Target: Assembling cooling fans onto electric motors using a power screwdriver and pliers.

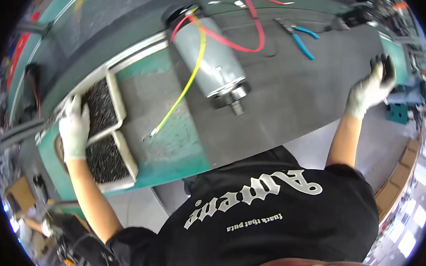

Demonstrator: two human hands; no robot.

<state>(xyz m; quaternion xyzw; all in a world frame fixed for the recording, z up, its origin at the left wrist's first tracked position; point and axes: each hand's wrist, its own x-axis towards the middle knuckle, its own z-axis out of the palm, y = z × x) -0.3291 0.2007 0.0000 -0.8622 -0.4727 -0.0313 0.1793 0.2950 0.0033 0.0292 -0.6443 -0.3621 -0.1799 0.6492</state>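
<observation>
My left hand (75, 125), in a white glove, rests at the outer edge of two pale bins, its fingers stretched out and apart. The far bin (117, 97) and the near bin (127, 159) hold many small black pieces, like screws or pins. My right hand (369, 92), also gloved, is raised at the right end of the bench; a dark patch covers its finger area, and whether that is soiled glove or a held thing is unclear. Between my hands lies a grey cylindrical motor (209, 58) with a threaded shaft, red leads (237, 46) and a yellow-green wire (191, 81).
Blue-handled pliers (302, 41) lie right of the motor. A dark tool (361, 15) with an orange part sits at the far right. The bench has a grey mat (288, 90) over a green top (157, 87). Cardboard boxes (396, 183) stand below at right.
</observation>
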